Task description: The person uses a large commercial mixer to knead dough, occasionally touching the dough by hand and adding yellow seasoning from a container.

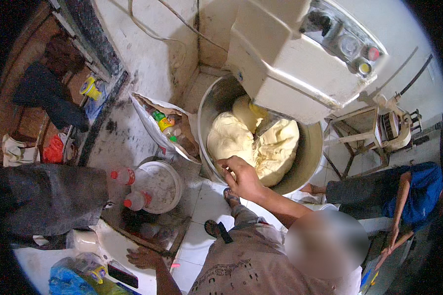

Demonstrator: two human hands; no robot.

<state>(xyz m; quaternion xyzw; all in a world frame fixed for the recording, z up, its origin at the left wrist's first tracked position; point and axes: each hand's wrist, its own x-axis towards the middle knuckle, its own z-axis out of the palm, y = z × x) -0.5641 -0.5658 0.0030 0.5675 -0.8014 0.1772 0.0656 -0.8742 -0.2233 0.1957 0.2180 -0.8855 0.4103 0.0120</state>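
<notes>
A large metal mixing bowl [307, 169] holds a big mass of pale yellow dough [231, 140], folded into lobes. Over the bowl's near rim hangs my right hand [243, 179], its fingers loosely bent, with a gap at the thumb and nothing visible in them. Below left, my left hand [145, 258] lies with spread fingers on the edge of a white bench-like unit [142, 278] with a dark panel. The cream mixer head [280, 73], with knobs and buttons, covers the bowl's far right side.
Left of the bowl stands an open sack [145, 120] with wrappers inside. A white bucket [174, 189] and two red-capped bottles [140, 200] are nearer. A metal-framed machine [354, 132] stands right; a person in blue [418, 191] is below it. Blue plastic [64, 280] lies lower left.
</notes>
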